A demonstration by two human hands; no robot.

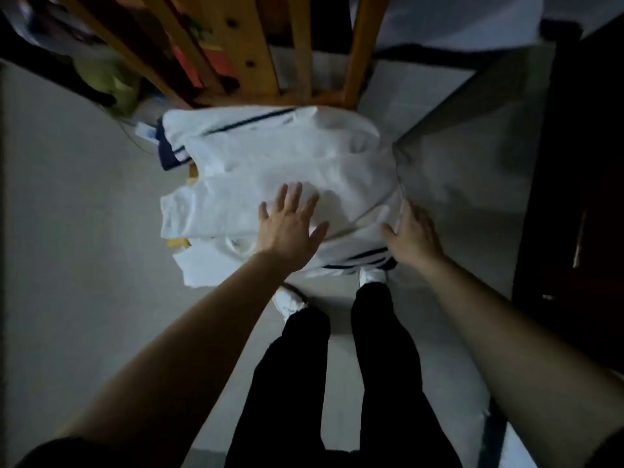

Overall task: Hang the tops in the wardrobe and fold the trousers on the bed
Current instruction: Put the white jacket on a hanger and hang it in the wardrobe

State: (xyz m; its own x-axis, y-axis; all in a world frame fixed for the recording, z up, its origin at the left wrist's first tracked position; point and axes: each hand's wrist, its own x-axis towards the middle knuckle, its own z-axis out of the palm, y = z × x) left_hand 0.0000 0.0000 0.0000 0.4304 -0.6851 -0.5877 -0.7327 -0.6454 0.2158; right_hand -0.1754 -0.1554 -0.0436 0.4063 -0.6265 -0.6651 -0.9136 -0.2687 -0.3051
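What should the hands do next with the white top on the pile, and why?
Probably grip the uppermost white top and lift it off the pile. The left hand lies flat and spread on it, the right hand is open at its right edge, so neither holds anything yet. The pile lies on a wooden chair, and a top must come free before hanging.

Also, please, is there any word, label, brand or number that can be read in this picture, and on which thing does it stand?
No text in this picture can be read.
The small white tag beside the white tops: too small and blurred to read.
The white tops themselves: only dark stripes, no print visible.
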